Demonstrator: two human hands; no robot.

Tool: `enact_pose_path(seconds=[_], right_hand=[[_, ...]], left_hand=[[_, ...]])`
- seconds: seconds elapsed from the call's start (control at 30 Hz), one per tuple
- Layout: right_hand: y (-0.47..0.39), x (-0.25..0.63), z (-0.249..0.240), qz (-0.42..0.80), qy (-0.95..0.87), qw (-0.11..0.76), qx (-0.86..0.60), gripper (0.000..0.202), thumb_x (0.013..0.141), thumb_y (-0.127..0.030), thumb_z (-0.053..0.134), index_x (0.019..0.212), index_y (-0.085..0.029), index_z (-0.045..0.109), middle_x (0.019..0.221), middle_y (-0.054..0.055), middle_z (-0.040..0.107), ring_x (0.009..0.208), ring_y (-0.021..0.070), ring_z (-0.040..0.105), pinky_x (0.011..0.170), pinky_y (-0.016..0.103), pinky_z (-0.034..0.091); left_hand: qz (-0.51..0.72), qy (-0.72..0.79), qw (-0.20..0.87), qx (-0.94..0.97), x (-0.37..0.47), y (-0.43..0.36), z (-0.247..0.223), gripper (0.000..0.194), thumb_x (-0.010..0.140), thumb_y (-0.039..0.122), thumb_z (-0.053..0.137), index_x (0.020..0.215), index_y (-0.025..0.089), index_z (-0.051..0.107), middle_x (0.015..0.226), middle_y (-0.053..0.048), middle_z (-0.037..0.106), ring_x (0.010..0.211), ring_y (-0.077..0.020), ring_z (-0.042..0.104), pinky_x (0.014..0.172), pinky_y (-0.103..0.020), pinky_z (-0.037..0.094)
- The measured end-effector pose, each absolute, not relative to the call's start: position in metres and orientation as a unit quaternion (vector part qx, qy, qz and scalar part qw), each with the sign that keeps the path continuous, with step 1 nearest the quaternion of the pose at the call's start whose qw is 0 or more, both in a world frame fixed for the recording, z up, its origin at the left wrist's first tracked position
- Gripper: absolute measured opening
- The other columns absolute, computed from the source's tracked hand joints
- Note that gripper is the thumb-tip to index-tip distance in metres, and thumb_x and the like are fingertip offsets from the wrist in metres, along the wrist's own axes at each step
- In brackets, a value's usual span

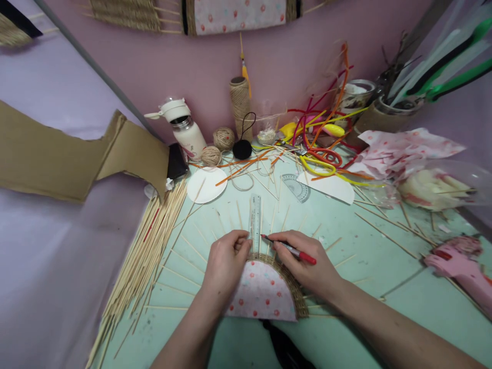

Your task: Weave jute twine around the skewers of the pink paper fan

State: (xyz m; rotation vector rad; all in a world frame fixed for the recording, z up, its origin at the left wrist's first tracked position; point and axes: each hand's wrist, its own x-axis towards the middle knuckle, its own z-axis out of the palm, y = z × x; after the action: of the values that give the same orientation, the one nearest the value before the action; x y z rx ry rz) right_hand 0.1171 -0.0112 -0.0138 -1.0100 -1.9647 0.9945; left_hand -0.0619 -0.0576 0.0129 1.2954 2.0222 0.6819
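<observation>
The ruler point(257, 218), its long axis directed forward, is flanked by the left hand point(228, 260), pinched at its edge, and the right hand point(312, 271), closed around a red pen point(304, 255).

Soft, fairly even light casts faint shadows; wide-angle distortion stretches the edges.
</observation>
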Motion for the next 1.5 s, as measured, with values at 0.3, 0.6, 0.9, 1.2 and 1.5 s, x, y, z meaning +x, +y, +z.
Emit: enact_pose_path(seconds=[0.3, 0.6, 0.9, 1.2, 1.5], right_hand=[[-0.012, 0.117, -0.01, 0.385, -0.745, 0.372, -0.398, 0.017, 0.086, -0.02, 0.055, 0.091, -0.021, 0.07, 0.085, 0.004, 0.075, 0.077, 0.0183, 0.069, 0.073, 0.031, 0.055], [-0.012, 0.118, -0.013, 0.391, -0.74, 0.375, -0.398, 0.017, 0.087, -0.022, 0.055, 0.093, -0.019, 0.071, 0.086, 0.005, 0.075, 0.076, 0.0179, 0.069, 0.072, 0.031, 0.055], [-0.016, 0.107, 0.025, 0.401, -0.746, 0.351, -0.399, 0.017, 0.084, -0.02, 0.056, 0.091, -0.02, 0.071, 0.086, 0.003, 0.075, 0.077, 0.0172, 0.07, 0.073, 0.029, 0.054], [-0.019, 0.103, -0.008, 0.411, -0.738, 0.373, -0.385, 0.017, 0.086, -0.019, 0.055, 0.093, -0.019, 0.071, 0.088, 0.004, 0.075, 0.078, 0.0163, 0.069, 0.073, 0.028, 0.054], [-0.018, 0.105, -0.015, 0.402, -0.751, 0.37, -0.371, 0.017, 0.086, -0.019, 0.055, 0.094, -0.02, 0.07, 0.089, 0.004, 0.074, 0.081, 0.0171, 0.069, 0.074, 0.029, 0.055]], left_hand=[[0.286, 0.763, 0.336, 0.473, -0.061, -0.058, 0.013, 0.019, 0.082, 0.029, 0.056, 0.091, 0.018, 0.069, 0.076, -0.003, 0.071, 0.069, -0.0162, 0.065, 0.065, -0.026, 0.047], [0.365, 0.75, 0.362, 0.417, -0.076, -0.06, 0.012, 0.021, 0.08, 0.034, 0.058, 0.092, 0.018, 0.064, 0.069, -0.001, 0.069, 0.059, -0.0153, 0.064, 0.06, -0.026, 0.05], [0.318, 0.755, 0.381, 0.429, -0.077, -0.061, 0.017, 0.013, 0.079, 0.028, 0.056, 0.088, 0.02, 0.061, 0.067, 0.0, 0.069, 0.06, -0.0158, 0.066, 0.06, -0.027, 0.05], [0.31, 0.748, 0.408, 0.422, -0.075, -0.062, 0.017, 0.011, 0.079, 0.026, 0.056, 0.087, 0.02, 0.06, 0.066, 0.0, 0.068, 0.06, -0.0147, 0.064, 0.057, -0.024, 0.048], [0.313, 0.741, 0.42, 0.42, -0.076, -0.063, 0.014, 0.012, 0.08, 0.027, 0.056, 0.088, 0.02, 0.06, 0.063, 0.001, 0.067, 0.059, -0.0145, 0.064, 0.058, -0.025, 0.048]])
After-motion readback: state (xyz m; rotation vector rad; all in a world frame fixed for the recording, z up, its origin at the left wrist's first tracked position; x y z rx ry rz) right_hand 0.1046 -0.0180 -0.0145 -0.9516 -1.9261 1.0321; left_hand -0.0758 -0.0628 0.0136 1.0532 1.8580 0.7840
